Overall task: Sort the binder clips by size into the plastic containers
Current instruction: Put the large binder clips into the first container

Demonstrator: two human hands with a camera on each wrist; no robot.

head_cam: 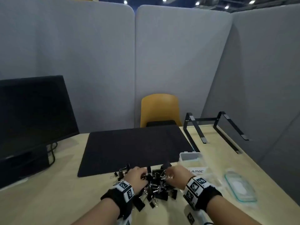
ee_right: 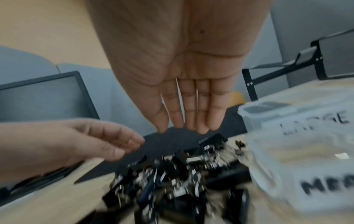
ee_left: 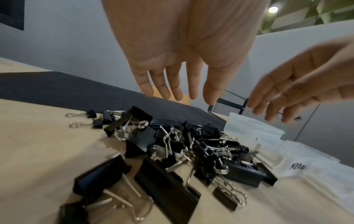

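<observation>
Hands [head_cam: 135,176] above clips [head_cam: 155,187], "LARGE" container [head_cam: 191,157]

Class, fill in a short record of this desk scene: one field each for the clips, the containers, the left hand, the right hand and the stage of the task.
clips: pile of black binder clips, mixed sizes, on the desk
containers: clear plastic container marked LARGE, right of the pile; no clips visible in it
left hand: open above the pile, holds nothing
right hand: open above the pile, holds nothing
stage: sorting not visibly begun
</observation>
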